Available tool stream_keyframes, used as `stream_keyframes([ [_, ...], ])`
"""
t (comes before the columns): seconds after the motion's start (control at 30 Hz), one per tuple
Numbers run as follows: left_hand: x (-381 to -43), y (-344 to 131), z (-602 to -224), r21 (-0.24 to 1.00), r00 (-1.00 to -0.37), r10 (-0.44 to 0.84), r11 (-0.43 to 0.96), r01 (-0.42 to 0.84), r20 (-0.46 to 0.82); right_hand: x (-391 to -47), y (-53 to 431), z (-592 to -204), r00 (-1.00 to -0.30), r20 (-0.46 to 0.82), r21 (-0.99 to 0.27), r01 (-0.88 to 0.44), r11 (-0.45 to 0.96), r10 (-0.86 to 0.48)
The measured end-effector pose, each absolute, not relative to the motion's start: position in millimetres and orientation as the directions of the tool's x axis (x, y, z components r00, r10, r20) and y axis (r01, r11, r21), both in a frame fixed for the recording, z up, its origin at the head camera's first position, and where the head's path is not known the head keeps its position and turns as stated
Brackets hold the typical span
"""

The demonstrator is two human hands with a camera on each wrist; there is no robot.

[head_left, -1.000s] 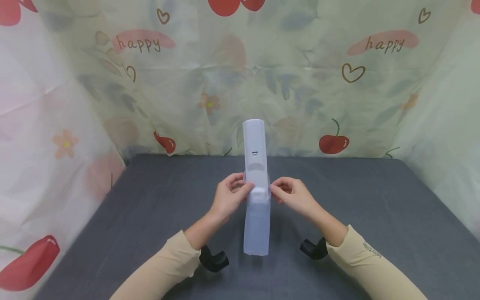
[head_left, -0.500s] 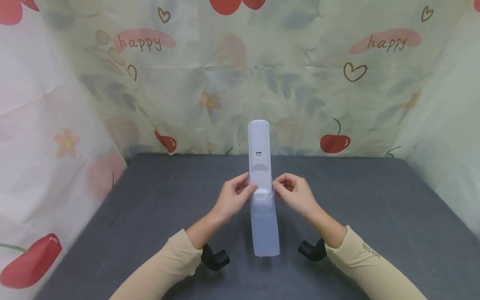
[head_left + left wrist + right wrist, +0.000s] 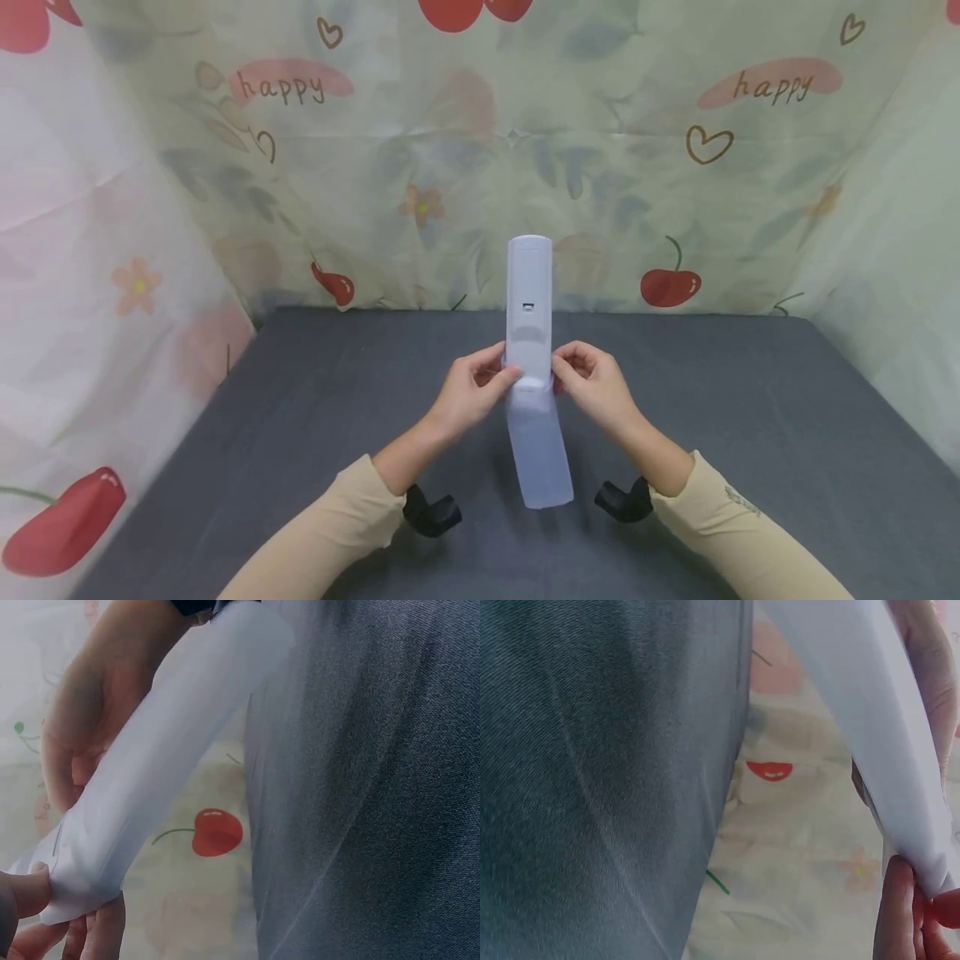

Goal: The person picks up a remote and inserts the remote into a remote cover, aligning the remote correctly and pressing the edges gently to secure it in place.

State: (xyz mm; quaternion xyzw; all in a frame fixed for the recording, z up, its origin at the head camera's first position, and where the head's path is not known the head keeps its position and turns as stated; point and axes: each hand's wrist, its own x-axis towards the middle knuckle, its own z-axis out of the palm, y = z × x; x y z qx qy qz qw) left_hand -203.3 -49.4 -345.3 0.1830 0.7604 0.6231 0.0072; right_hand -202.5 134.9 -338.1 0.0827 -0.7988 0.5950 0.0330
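Held upright in front of me is a long white plastic device [image 3: 529,279] with a small dark port on its face. A paler, translucent-looking lower section [image 3: 542,458] hangs from it and slants down to the right. My left hand [image 3: 467,393] grips the left side at the joint between the parts, thumb on the front face. On the opposite edge my right hand [image 3: 597,385] pinches with thumb and fingers. In the left wrist view the pale section [image 3: 165,742] crosses diagonally above my left fingertips. The right wrist view shows my right fingers [image 3: 900,911] at its lower end.
A dark grey cloth-covered table [image 3: 337,483] lies beneath. Behind and at the sides hangs a printed curtain [image 3: 480,167] with cherries and hearts. A black mount [image 3: 432,510] sits under the left wrist and another black mount [image 3: 625,502] under the right.
The white device has shifted a little to the right with both hands. Its lower section has swung rightward, from nearly straight to slanting at the joint.
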Motion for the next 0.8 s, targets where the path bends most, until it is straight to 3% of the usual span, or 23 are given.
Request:
stream_keyframes([
  [0.43,-202.2,-45.9,-355.7,0.942,-0.935,0.269,0.18,0.284,0.231,-208.6,141.7,-338.7,-0.972,0.12,-0.95,-0.172,0.259,-0.204],
  [0.8,-208.2,-49.6,-361.1,0.996,-0.982,0.184,0.069,0.047,0.034,-215.5,146.3,-340.8,-0.984,0.117,-0.952,-0.15,0.268,-0.135],
])
